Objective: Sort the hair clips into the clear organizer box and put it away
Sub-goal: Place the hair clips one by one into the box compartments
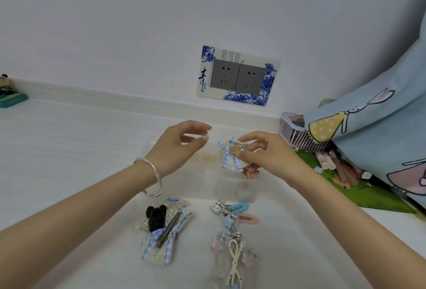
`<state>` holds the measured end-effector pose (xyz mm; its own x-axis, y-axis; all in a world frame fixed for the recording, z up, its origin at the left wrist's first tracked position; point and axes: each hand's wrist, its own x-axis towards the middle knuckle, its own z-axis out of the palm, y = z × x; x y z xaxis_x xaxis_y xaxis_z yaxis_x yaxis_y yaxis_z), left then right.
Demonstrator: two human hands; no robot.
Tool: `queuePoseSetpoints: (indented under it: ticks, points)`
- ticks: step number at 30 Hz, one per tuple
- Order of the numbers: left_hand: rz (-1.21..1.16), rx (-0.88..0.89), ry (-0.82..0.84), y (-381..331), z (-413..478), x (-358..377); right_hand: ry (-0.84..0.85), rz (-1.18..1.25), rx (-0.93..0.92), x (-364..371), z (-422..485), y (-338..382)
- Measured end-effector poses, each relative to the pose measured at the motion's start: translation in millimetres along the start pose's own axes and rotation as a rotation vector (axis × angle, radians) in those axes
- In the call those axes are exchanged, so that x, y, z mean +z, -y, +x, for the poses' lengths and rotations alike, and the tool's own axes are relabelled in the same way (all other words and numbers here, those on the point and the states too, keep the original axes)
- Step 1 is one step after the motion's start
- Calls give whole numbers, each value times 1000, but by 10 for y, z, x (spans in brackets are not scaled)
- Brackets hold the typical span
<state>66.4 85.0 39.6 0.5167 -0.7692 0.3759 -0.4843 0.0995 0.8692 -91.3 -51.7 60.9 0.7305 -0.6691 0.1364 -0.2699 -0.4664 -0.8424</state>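
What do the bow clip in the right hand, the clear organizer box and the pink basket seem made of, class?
The bow clip looks like matte fabric: gingham ribbon over cream lace. The organizer box is likely glossy clear plastic: the tabletop shows through. The pink basket seems moulded plastic: thin slatted walls.

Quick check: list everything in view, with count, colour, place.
Clear plastic organizer box: one, transparent, under both hands.
Held gingham lace bow clip: one, blue, over the box.
Lying gingham lace bow clip: one, blue, front left.
Fuzzy black clip: one, against the lying bow.
Blue snap clip: one, before the box.
Pink snap clip: one, beside the blue.
Cream cord bow: one, front centre.
Pink slatted basket: one, right, by wall.
Rabbit-print fabric: one, pale blue, far right.
Grey double wall socket: one, back wall.
Left hand: open, over the box.
Right hand: pinches the held bow.
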Motion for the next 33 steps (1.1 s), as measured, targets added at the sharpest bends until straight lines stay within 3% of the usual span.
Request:
queuePoseSetpoints:
  ticks: [5,11,19,22,26,29,33]
  points:
    - [48,78,-67,25,-64,-82,56,-366,-118,103,92,-79]
    - [66,138,-23,11,-172,-150,25,-564,-279,80,67,-84]
    - [172,211,9,86,-342,-276,272,-889,-416,131,-45,-170]
    - [211,228,31,77,-419,-315,193,-809,-424,133,-65,-145]
    - [260,235,88,58,-589,-437,36,-415,-428,58,-218,-41]
    - [342,246,175,59,-740,-531,80,-106,-421,131,-463,59]
    - [476,188,342,112,-931,-602,235,-69,-315,429,-722,94]
